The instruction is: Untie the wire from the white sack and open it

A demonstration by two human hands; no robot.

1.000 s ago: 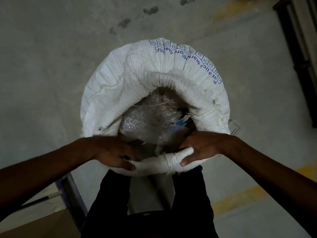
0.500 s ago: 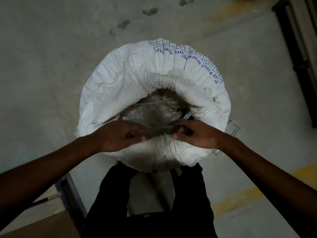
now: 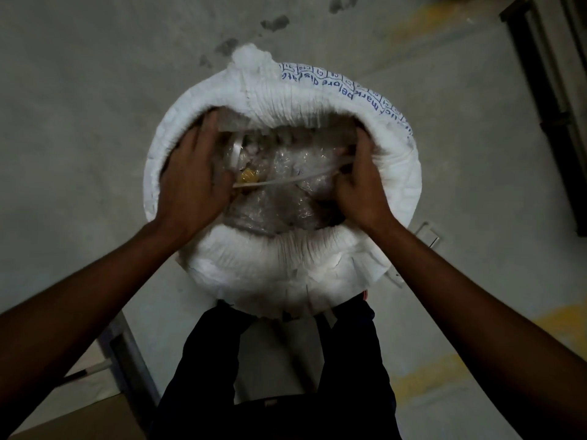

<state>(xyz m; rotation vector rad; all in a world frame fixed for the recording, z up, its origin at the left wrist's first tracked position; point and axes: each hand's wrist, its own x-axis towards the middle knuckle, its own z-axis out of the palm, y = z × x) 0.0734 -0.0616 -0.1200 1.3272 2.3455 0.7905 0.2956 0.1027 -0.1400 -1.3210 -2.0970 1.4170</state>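
The white sack (image 3: 286, 268) stands on the concrete floor (image 3: 79, 90) against our dark trousers (image 3: 279, 369), its woven mouth rolled down into a thick pleated collar. Both hands are inside that collar: our left hand (image 3: 193, 182) spread flat against the collar's left wall, our right hand (image 3: 359, 188) curled at its right wall, grip unclear. Between them a pale strip (image 3: 286, 181) runs side to side over crinkled clear plastic (image 3: 286, 166). We see no wire. The far rim lies beyond both hands equally.
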